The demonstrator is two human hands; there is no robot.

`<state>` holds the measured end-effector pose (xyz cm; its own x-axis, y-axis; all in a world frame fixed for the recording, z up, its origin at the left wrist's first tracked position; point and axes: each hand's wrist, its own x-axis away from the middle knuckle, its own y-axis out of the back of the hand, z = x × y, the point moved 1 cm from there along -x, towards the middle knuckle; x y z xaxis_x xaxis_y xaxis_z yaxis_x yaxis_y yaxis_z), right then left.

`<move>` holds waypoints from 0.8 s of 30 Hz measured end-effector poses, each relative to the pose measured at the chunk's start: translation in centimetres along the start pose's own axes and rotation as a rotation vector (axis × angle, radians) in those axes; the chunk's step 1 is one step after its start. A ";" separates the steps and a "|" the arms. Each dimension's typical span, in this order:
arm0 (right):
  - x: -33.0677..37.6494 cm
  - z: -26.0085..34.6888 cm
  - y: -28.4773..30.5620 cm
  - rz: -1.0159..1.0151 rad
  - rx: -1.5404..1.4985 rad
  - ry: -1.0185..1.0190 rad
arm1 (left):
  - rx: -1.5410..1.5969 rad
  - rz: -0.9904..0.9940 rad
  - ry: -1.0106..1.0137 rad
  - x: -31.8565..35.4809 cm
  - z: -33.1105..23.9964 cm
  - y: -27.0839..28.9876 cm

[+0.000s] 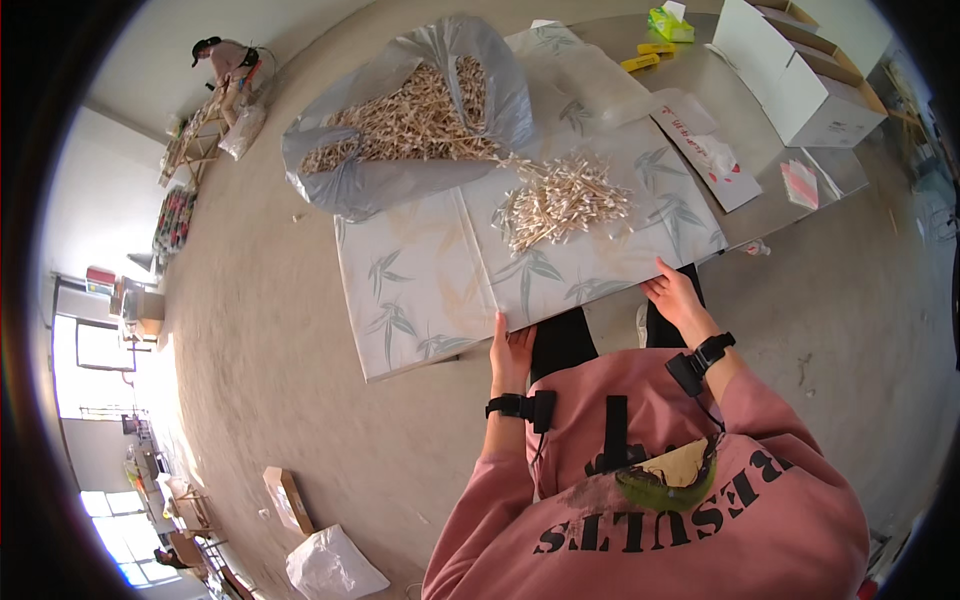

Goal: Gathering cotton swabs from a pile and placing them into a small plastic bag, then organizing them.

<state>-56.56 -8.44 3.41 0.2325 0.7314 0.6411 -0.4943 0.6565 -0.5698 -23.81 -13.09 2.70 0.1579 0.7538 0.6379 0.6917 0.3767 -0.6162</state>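
Observation:
My left hand [511, 352] is at the near edge of a white table covering printed with bamboo leaves [400, 290], its thumb by the top side and its fingers reaching under the edge. Farther right along that edge, my right hand [676, 297] grips it in the same way. A loose heap of cotton swabs [568, 200] lies on the covering, beyond both hands. Left of the heap, a large grey plastic bag [505, 85] gapes and shows a mass of more swabs [425, 115]. Neither hand touches the swabs.
At the far right stand a white cardboard box [790, 95], a green tissue pack [671, 24] and yellow packets [640, 62]. A flat printed card [705, 155] and a pink-white packet [799, 185] lie nearer. Another person [228, 65] works at the far left; a carton [288, 500] is on the floor.

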 end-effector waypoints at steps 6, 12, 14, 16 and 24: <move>-0.5 -0.9 0.7 -0.015 0.040 0.101 | -0.009 -0.078 -0.090 0.3 0.8 -0.2; 0.1 -0.7 -0.2 -0.021 0.086 0.148 | 0.015 -0.125 -0.133 0.1 1.3 0.2; 0.3 -1.0 -0.1 0.006 0.097 0.168 | -0.008 -0.114 -0.128 0.0 1.4 0.4; 0.2 -0.6 0.0 0.019 0.090 0.178 | 0.009 -0.104 -0.147 -0.3 1.3 0.3; 0.5 -0.5 -0.7 0.015 0.131 0.148 | 0.052 -0.146 -0.155 0.1 1.2 0.4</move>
<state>-55.67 -8.44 3.90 0.3396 0.7666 0.5450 -0.6015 0.6225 -0.5007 -24.40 -12.24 1.95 -0.0544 0.7613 0.6461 0.6612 0.5124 -0.5480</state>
